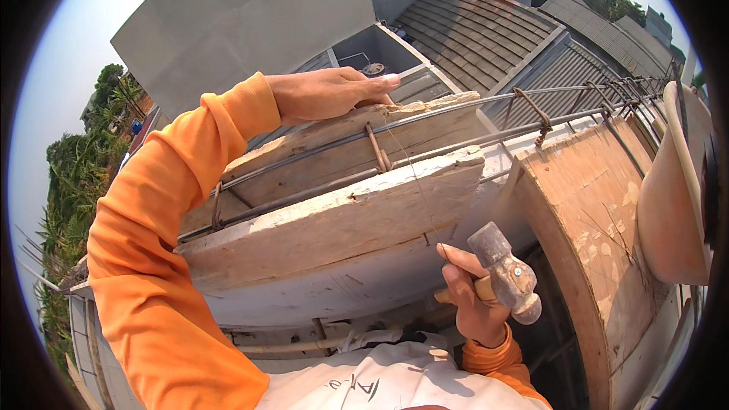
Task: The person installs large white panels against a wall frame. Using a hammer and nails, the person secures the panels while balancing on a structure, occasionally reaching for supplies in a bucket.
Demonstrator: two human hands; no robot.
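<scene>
- The right hand [474,300] has its grip closed tight around the wooden handle of a ball-peen hammer [507,273]. The steel head sits just above the fist and tilts up and to the right.
- The left hand [330,93] lies flat, fingers out, pressing on the top edge of the far formwork board [357,140]. It clasps nothing, only bears down on the wood.
- The near formwork board [342,220] lies up and to the left of the hammer grip. Its long axis runs from lower left to upper right, and its right end is just above the hammer head.
- A thin wire or string [414,175] drops from near the left fingertips, crosses the near board and ends close to the right thumb. Whether the thumb pinches it I cannot tell.
- Steel rebar [334,182] runs between the two boards along the same axis, tied with stirrups.
- The hammer hand is the nearer to the near board's end; the left hand is well beyond it on the far board.
- To the right of the grip stands a curved plywood form [592,205], with tiled roofs [471,30] far below.
</scene>
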